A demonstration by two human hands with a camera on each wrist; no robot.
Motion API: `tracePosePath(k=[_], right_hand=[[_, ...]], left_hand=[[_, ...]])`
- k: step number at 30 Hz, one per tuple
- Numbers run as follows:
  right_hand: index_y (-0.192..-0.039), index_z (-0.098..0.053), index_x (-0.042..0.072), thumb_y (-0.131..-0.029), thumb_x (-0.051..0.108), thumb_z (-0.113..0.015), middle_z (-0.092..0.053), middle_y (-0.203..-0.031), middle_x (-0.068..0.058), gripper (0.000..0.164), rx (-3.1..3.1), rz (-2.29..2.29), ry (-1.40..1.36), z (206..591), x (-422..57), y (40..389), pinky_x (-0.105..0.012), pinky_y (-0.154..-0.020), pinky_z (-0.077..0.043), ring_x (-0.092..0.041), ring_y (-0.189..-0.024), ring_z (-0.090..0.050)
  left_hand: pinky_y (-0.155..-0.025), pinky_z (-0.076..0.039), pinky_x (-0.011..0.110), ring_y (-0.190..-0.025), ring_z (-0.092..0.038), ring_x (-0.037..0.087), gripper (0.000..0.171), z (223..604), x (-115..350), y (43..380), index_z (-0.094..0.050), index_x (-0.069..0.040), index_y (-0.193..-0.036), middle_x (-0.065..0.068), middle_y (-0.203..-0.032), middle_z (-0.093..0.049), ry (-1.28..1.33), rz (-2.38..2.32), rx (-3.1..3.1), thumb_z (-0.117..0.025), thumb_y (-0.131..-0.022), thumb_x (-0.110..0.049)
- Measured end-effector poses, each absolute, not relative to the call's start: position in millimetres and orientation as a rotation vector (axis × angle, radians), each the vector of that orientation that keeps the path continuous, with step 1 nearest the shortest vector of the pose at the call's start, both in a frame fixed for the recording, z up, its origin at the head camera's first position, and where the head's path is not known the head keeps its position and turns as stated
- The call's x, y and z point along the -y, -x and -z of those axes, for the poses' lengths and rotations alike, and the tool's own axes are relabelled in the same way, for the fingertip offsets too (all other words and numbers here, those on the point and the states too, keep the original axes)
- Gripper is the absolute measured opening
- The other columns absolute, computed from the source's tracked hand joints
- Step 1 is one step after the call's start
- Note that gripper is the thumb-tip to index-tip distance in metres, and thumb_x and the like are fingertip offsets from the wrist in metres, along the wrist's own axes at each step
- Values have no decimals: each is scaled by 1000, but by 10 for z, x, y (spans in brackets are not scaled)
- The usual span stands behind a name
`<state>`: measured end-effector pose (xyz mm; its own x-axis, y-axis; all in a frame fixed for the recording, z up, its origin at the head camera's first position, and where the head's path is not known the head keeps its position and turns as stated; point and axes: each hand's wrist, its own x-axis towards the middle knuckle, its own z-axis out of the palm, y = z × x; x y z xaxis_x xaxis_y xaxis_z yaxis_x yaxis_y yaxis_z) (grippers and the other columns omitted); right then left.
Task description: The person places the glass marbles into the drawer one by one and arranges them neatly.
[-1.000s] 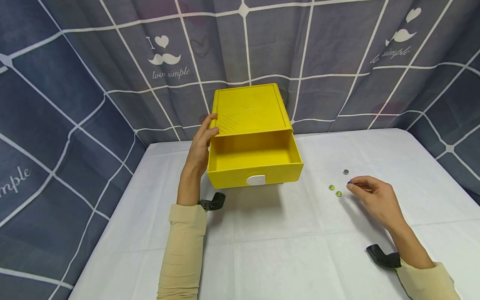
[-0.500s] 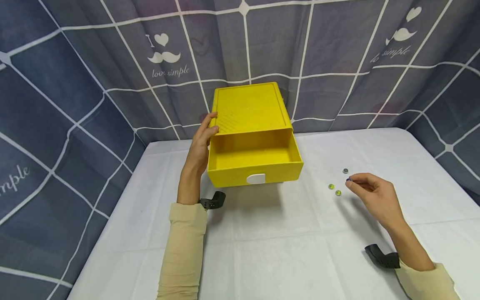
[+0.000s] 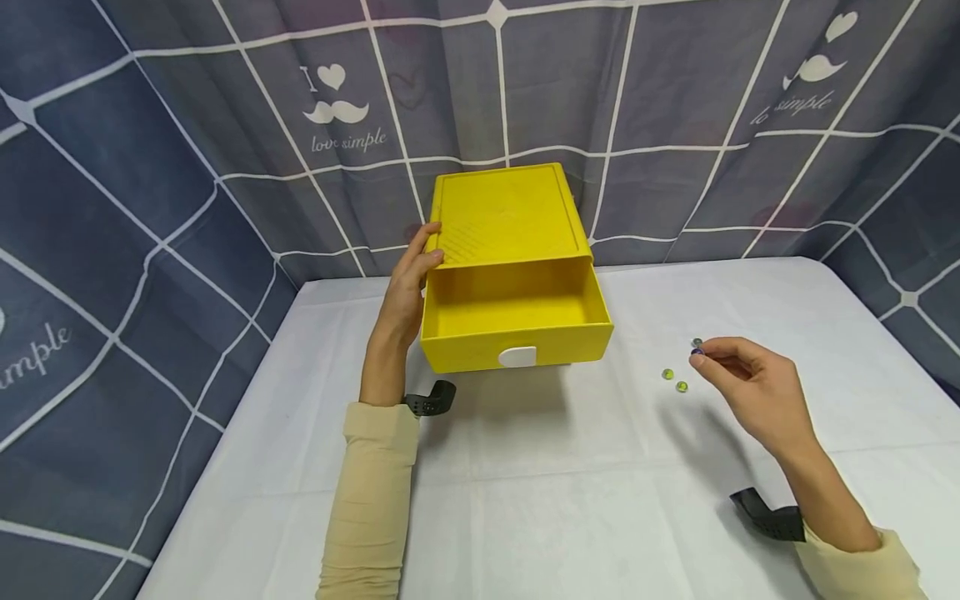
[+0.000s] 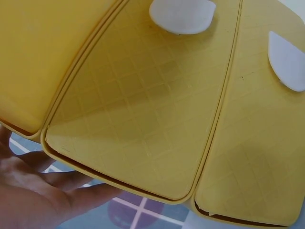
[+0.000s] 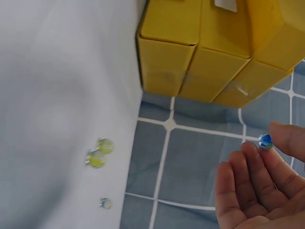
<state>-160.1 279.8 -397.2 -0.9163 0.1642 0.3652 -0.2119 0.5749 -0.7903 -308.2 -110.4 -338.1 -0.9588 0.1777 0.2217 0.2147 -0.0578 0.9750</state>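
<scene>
A yellow drawer cabinet (image 3: pixel 510 212) stands on the table, its top drawer (image 3: pixel 517 350) pulled out with a bare floor inside. Along the cabinet's left side lies my left hand (image 3: pixel 401 304), fingers mostly straight against the wall and thumb at the top front corner. In the left wrist view, two lower drawer fronts (image 4: pixel 138 109) with white pulls are pushed in. My right hand (image 3: pixel 753 392) pinches a blue marble (image 5: pixel 265 140) between thumb and index finger, raised above the table; its other fingers curl loosely. Two yellow-green marbles (image 3: pixel 667 374) and a clear marble (image 3: pixel 697 342) lie nearby.
A white cloth (image 3: pixel 570 517) covers the table. Grey-blue curtains (image 3: pixel 675 83) with white grid lines hang behind and at both sides, close to the cabinet's back. Black camera mounts (image 3: pixel 768 518) sit at both wrists.
My right hand has lifted a little higher with the blue marble, its shadow drifting away from the hand. My left hand stays at the cabinet. The head view has shifted slightly.
</scene>
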Motion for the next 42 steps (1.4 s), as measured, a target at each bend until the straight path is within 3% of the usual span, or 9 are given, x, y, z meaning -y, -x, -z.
tracePosePath(k=[11,18,24,42], right_hand=[[-104,-72,1,-89,10,-73,-69,-89,13,17,2361,-1284,-102,3802,-2654,1571,-12,-66,-45,-1,-80,-63],[-100,-73,2,-88,6,-73,-68,-87,14,13,2326,-1267,-130,3692,-2584,1574,-10,-80,-42,2,-81,-62],[-100,-73,2,-87,6,-74,-69,-88,13,14,2318,-1270,-158,3607,-2543,1594,-11,-83,-41,1,-82,-63],[-99,-71,-2,-84,-6,-72,-69,-89,2,15,2244,-1336,-359,3471,-2307,1617,-14,-81,-48,-7,-82,-65]], left_hand=[[-115,-15,49,-143,-23,17,58,3374,1088,3068,-36,-20,-152,-3,-160,-20,449,2213,2138,-49,-97,-32],[-115,-16,49,-143,-24,17,58,3390,1078,3074,-36,-21,-152,-4,-160,-21,452,2214,2141,-48,-97,-33],[-114,-18,49,-141,-26,17,57,3391,1072,3071,-36,-21,-151,-4,-159,-23,451,2221,2129,-48,-97,-33],[-115,-16,50,-143,-25,17,57,3399,1084,3072,-35,-21,-152,-4,-159,-23,469,2208,2141,-47,-98,-34]])
